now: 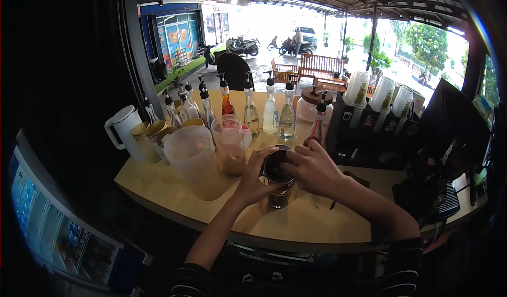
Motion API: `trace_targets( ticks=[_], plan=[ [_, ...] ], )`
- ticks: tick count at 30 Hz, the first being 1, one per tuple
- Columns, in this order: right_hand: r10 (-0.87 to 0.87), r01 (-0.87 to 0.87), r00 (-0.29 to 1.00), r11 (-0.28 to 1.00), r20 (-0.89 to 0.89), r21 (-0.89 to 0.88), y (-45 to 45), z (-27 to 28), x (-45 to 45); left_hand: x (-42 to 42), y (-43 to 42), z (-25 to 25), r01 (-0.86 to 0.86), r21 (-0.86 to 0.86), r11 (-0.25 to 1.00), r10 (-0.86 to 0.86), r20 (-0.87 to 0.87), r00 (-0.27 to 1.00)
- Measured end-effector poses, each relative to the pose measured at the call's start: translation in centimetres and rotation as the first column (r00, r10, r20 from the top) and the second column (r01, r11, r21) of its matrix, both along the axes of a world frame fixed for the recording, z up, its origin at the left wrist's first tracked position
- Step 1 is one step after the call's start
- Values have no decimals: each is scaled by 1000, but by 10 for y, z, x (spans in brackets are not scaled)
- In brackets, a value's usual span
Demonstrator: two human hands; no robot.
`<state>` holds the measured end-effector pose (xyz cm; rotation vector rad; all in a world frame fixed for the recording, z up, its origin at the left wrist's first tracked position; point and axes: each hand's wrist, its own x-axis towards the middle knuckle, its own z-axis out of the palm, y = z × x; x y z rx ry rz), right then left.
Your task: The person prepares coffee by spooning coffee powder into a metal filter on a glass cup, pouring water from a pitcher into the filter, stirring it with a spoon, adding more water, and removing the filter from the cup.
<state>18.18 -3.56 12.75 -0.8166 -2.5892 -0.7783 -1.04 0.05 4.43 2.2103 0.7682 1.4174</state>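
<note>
A dark round cup-like vessel [275, 165] sits over a clear glass [280, 197] with dark brown contents near the counter's front edge. My left hand [254, 174] is wrapped around the vessel's left side. At its right rim, my right hand [316, 170] has its fingers curled together; whatever they pinch is hidden. Left of the hands stand a clear plastic jar [229, 144] and a large translucent pitcher [191, 157]. Just behind my right hand is a pump bottle [317, 125] with dark red contents.
Several pump bottles [251, 112] line the back of the wooden counter [322, 223]. A white jug [127, 128] and paper cups [156, 133] stand at left. A lidded glass jar [311, 109], stacked plastic cups [381, 93] and a dark monitor [449, 117] are at right.
</note>
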Motion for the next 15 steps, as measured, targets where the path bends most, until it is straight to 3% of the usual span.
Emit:
trace_targets(
  ticks=[4, 8, 10, 13, 15],
  plan=[
    [-117, 116, 990, 993, -78, -25, -1, 6, 1, 1, 1, -4, -9, -26, 1000, 10, 18, 1000],
    [-51, 53, 998, 998, -42, 36, 0, -3, -2, 0, 3, -3, -26, 37, 999, 27, -9, 1000],
    [-76, 75, 997, 997, -14, -24, -3, 4, 0, 0, 2, -2, -25, 33, 999, 26, -30, 999],
    [-60, 60, 998, 997, -13, 54, -1, 4, 3, 1, 1, 0, 23, -95, 995, -17, 61, 998],
    [-43, 42, 999, 998, 21, 42, -1, 5, 3, -3, 5, -3, -13, -36, 999, 12, -25, 1000]
  ],
)
